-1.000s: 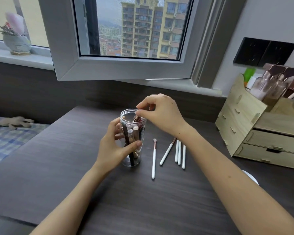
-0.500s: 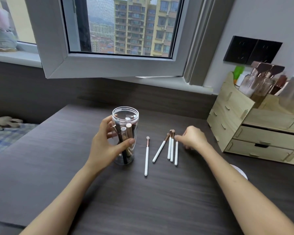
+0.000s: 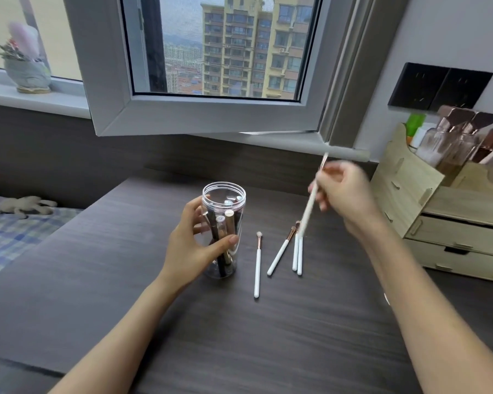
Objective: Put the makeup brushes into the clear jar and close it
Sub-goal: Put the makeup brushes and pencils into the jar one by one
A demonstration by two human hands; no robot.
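Note:
The clear jar (image 3: 224, 194) stands upright and lidless on the dark desk (image 3: 103, 280), with several brushes inside. My left hand (image 3: 192, 248) grips its side. My right hand (image 3: 343, 194) is raised to the right of the jar and pinches a white-handled makeup brush (image 3: 308, 209), which hangs tilted with its handle end down, blurred by motion. Several more white brushes lie on the desk: one alone (image 3: 257, 265), one slanted (image 3: 279, 255), and a close pair (image 3: 297, 255). No lid is in view.
A wooden drawer organizer (image 3: 439, 223) with bottles stands at the right. An open window sash (image 3: 199, 115) overhangs the back of the desk. A bed with a checked cover (image 3: 12, 234) lies to the left. A white round object (image 3: 386, 298) peeks out behind my right forearm.
My right hand left the jar mouth, reached to the loose brushes on the desk, and has now lifted one white brush off the desk. My left hand kept holding the jar.

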